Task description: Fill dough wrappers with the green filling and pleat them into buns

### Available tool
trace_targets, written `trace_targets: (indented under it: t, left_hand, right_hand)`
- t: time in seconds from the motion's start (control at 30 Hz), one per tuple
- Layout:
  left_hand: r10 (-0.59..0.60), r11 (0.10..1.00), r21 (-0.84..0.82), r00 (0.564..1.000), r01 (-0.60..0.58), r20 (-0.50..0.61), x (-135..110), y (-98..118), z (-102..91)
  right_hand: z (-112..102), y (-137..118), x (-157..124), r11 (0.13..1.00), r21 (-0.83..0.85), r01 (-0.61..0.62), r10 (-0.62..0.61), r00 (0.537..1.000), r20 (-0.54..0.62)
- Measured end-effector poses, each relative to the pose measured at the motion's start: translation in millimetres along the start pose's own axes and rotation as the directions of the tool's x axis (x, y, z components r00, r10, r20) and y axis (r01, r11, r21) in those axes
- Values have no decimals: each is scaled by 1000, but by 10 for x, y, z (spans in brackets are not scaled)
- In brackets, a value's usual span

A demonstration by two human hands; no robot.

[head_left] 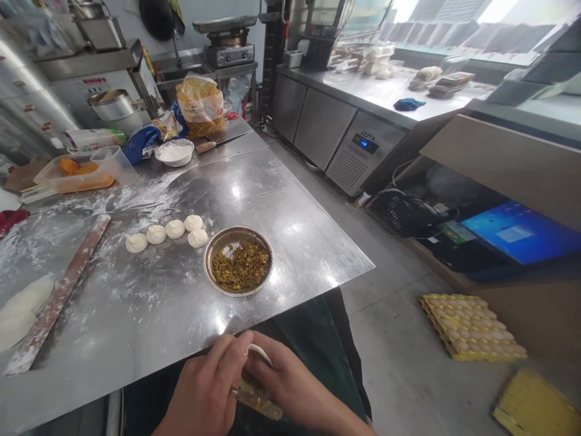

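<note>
My left hand (204, 387) and my right hand (295, 387) meet just below the front edge of the steel worktable (290, 242). Between them they pinch a small white piece of dough (258, 353). A narrow filling spatula (256, 402) smeared with yellow filling lies under them; I cannot tell which hand grips it. On the floured table stand a steel bowl (204, 261) of chopped yellow-green filling (240, 266) and several round dough buns (166, 230). A wooden rolling pin (59, 293) and a flat dough sheet (25, 312) lie to the far left.
Farther along the table are a plastic box of orange food (75, 178), a white bowl of flour (173, 151) and a yellow bag (200, 106). A steel counter (363, 91) stands beyond. Egg trays (472, 327) lie on the floor to the right, below a lit monitor (517, 233).
</note>
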State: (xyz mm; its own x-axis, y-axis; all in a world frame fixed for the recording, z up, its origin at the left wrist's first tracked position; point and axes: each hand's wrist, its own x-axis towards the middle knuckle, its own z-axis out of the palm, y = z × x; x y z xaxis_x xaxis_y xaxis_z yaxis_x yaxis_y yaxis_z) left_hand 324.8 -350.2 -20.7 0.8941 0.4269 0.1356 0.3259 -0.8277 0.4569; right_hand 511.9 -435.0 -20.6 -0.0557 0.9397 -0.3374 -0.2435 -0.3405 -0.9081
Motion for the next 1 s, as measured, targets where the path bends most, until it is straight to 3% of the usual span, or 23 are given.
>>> trace_targets:
  t: [0.13, 0.33, 0.47, 0.6, 0.7, 0.83, 1.0]
  left_hand:
    - [-14, 999, 37, 998, 11, 64, 2, 10, 11]
    - [30, 997, 72, 998, -34, 49, 21, 40, 52]
    - [31, 998, 46, 998, -34, 50, 15, 60, 76]
    - [38, 995, 90, 997, -44, 73, 11, 22, 88]
    - [-12, 999, 44, 999, 11, 38, 13, -39, 50]
    - [-76, 997, -37, 994, 73, -75, 24, -74, 5]
    - [-57, 998, -32, 993, 54, -104, 34, -20, 34]
  right_hand:
    - [-2, -13, 15, 994, -103, -43, 43, 999, -2]
    - [33, -24, 32, 962, -271, -21, 11, 999, -39]
    - [32, -41, 38, 943, -316, -102, 88, 994, -59]
    - [-31, -132, 22, 906, -416, -82, 89, 996, -1]
    - [-103, -163, -6, 973, -226, -46, 69, 993, 97]
    - [-142, -57, -28, 995, 88, 38, -46, 994, 98]
    - [-70, 51, -22, 986, 167, 26, -38, 997, 72]
